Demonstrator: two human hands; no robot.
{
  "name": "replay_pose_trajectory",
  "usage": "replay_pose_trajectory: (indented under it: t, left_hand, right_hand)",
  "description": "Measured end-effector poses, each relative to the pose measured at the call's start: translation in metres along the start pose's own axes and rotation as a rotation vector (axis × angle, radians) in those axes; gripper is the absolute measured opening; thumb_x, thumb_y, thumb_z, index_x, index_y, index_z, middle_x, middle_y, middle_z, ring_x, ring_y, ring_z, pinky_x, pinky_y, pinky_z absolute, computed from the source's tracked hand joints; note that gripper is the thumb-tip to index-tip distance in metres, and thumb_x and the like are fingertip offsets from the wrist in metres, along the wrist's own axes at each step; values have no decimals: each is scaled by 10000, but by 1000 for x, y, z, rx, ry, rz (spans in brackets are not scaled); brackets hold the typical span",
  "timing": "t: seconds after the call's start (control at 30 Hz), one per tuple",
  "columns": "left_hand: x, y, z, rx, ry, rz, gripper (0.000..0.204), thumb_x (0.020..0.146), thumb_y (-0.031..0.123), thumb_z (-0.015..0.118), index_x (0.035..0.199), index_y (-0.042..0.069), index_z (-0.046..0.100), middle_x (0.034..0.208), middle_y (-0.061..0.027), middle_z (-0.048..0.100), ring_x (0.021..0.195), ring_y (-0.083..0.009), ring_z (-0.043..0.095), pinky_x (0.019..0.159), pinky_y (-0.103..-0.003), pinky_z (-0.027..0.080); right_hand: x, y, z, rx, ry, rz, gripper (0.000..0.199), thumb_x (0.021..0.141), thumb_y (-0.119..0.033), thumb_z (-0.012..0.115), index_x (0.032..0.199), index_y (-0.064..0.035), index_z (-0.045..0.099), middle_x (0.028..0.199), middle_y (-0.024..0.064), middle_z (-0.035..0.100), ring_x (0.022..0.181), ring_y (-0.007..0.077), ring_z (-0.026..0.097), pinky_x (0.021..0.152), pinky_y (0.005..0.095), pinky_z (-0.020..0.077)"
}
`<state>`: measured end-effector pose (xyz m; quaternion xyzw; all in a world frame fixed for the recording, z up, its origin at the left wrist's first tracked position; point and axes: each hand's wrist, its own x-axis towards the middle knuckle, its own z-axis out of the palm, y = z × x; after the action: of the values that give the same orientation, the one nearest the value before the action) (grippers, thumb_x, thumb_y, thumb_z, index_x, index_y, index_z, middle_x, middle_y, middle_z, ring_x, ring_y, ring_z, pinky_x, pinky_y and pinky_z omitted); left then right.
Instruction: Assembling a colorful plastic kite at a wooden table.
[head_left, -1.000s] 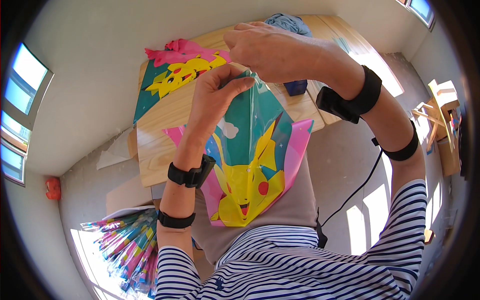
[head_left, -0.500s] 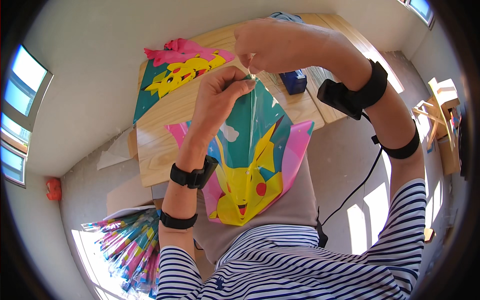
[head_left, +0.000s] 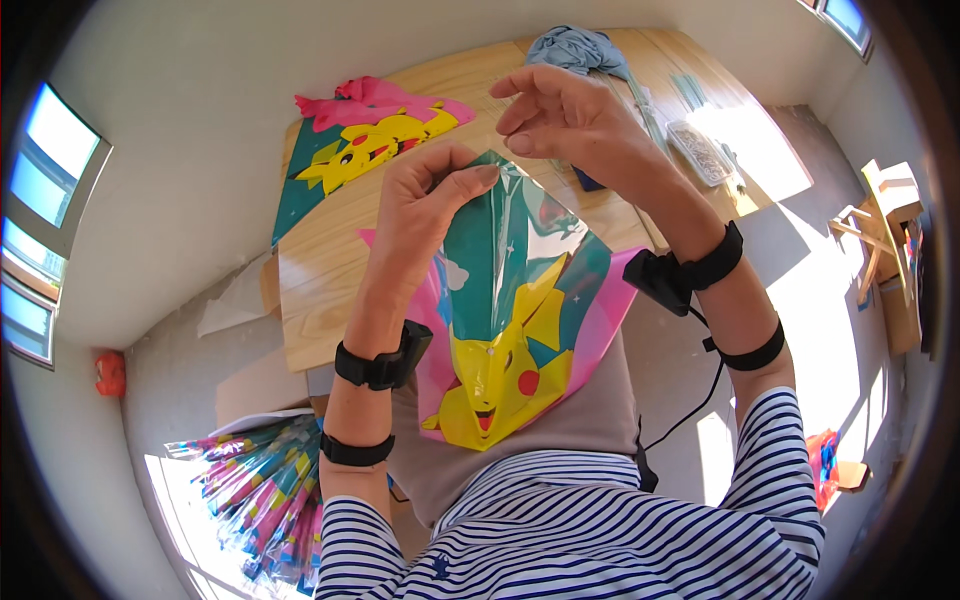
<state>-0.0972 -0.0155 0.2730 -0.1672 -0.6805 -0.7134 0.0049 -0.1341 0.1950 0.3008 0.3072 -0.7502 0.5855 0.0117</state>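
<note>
A diamond-shaped plastic kite (head_left: 505, 260) in teal, pink and yellow, with a cartoon animal on it, hangs from the table edge over my lap. My left hand (head_left: 425, 205) pinches its top corner between thumb and bent fingers. Up and to the right, apart from the kite, is my right hand (head_left: 570, 115). Its fingers are loosely bent and spread, and nothing shows in them. Behind the right wrist sits a dark blue tape dispenser (head_left: 588, 180), mostly hidden.
On the wooden table (head_left: 330, 300) lie similar printed sheets (head_left: 350, 160), a blue-grey cloth (head_left: 575, 50), thin rods (head_left: 645, 105) and a clear box of small parts (head_left: 700, 152). Several wrapped kites (head_left: 250, 500) lie at lower left. A wooden stand with boxes (head_left: 885, 230) is at right.
My right hand has left the kite's tip, moving right and opening. My left hand still holds the corner, slightly lower and further left.
</note>
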Motion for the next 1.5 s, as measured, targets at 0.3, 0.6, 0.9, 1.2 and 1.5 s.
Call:
replay_pose_trajectory:
  t: [0.3,0.6,0.9,1.2,1.5]
  left_hand:
    - [-6,6,1,38,46,23,97,900,112,704,854,33,674,755,37,640,663,-12,560,585,-175,435]
    - [-10,8,-3,-3,73,-31,50,888,88,714,898,46,688,798,37,659,713,-24,578,666,-171,447]
    - [-11,10,-1,37,58,12,32,900,61,695,915,34,688,826,31,667,746,-22,578,695,-176,455]
    - [-11,11,1,44,39,4,83,896,56,695,967,14,693,853,9,685,769,-37,611,723,-178,482]
    - [-9,10,7,20,54,41,76,868,19,691,937,-9,706,818,-2,687,714,-41,623,653,-185,501]
  right_hand:
    - [-10,8,35,345,162,-12,311,830,54,677,1124,24,581,825,22,620,776,69,607,723,210,494]
    - [-16,9,41,71,194,-124,223,863,52,641,1077,-15,639,908,16,647,862,66,600,797,211,495]
    - [-17,4,40,-95,202,-139,180,861,13,665,1042,16,662,928,35,680,854,98,612,807,248,501]
    - [-3,0,35,233,161,-20,166,926,-67,636,1045,35,690,916,36,685,864,81,637,785,216,507]
    - [8,-4,23,109,41,53,118,913,-100,656,931,16,666,801,2,611,757,67,577,704,212,480]
